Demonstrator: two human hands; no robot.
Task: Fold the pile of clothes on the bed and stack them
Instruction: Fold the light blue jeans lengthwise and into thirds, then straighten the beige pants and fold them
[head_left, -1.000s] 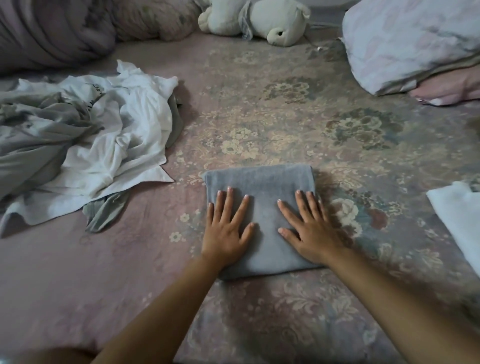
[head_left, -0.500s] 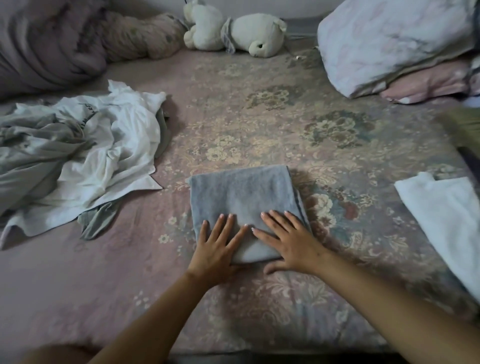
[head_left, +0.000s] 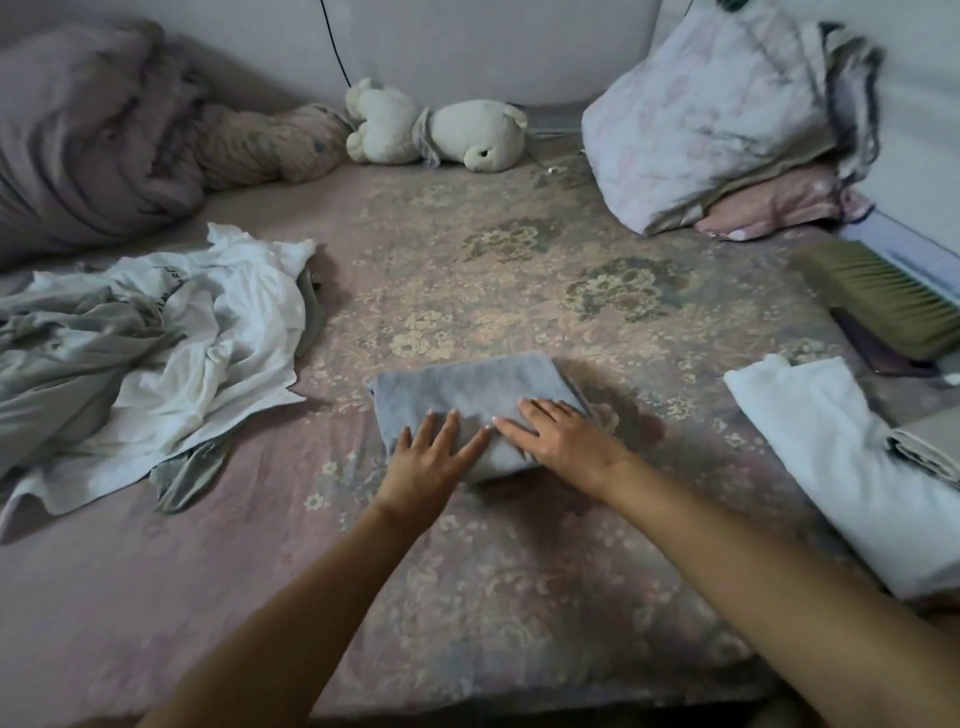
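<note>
Hands come first in the head view. Both lie flat on a folded grey towel (head_left: 470, 392) in the middle of the bed (head_left: 519, 561). The left hand (head_left: 428, 457) has straight, spread fingers. They rest on the near left part of the towel, while the palm sits partly on the bed cover. The right hand (head_left: 558, 434) also has straight fingers and presses on the near right part. Neither hand grabs or pinches anything. The first fingers of the two hands almost meet.

The towel looks soft and thick. It is folded into a small block. Its far edge is fairly straight, its left side looks a bit bunched, and loose layers show at its right corner.

To the left lies a messy pile of clothes (head_left: 145, 353), white and grey-green, not folded. It is well apart from the towel, with bare flowery cover between them. To the right lies a folded white cloth (head_left: 831, 457) near the bed's right edge, also apart from the towel. Past it sits a brush (head_left: 883, 296) with green bristles.

Far away, by the wall, lie a toy bear (head_left: 441, 130), a rolled blanket (head_left: 104, 150) on the left and pillows (head_left: 717, 119) on the right. Bare cover spreads wide beyond the towel, and more lies near, up to the bed's near edge.
</note>
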